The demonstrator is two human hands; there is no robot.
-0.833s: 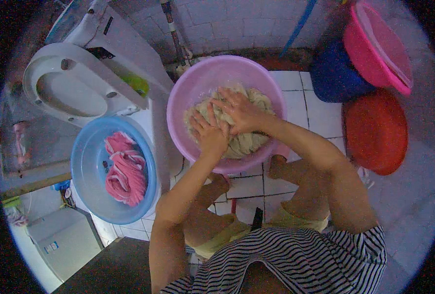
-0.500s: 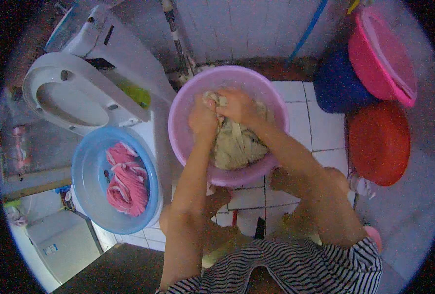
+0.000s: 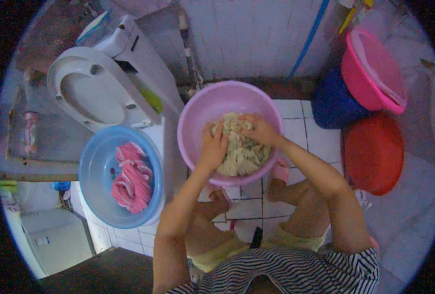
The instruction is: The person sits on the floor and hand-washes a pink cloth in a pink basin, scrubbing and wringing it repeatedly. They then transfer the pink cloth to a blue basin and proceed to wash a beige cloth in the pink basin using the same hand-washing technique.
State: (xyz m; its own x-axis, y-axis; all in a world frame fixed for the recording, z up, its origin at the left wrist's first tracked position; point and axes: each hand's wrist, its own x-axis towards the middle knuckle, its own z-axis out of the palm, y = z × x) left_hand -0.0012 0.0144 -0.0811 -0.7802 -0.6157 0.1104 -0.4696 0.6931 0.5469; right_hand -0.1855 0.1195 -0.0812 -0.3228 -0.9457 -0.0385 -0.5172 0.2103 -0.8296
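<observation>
A bunched beige-grey cloth (image 3: 238, 161), perhaps a garment, lies in the front half of a pink-purple basin (image 3: 190, 115) on the floor. My left hand (image 3: 213, 147) rests on its left side, fingers stretched and apart. Over its right upper side lies my right hand (image 3: 260, 130), its fingers spread on the folds rather than closed round them. Parts of the fingertips sink into the cloth and are hidden. Both forearms reach in from the lower edge.
To the left, a blue basin (image 3: 92, 196) holds a pink cloth (image 3: 131, 183) with white edging. Behind it stands a toilet (image 3: 87, 95) with its seat raised. A dark blue bucket (image 3: 330, 103), a bright pink basin (image 3: 369, 73) and a red basin (image 3: 374, 154) crowd the right wall.
My hands were close together, clenched on the twisted cloth. Now they are farther apart with fingers loosened, and the cloth lies spread in looser folds. The whole view has shifted slightly.
</observation>
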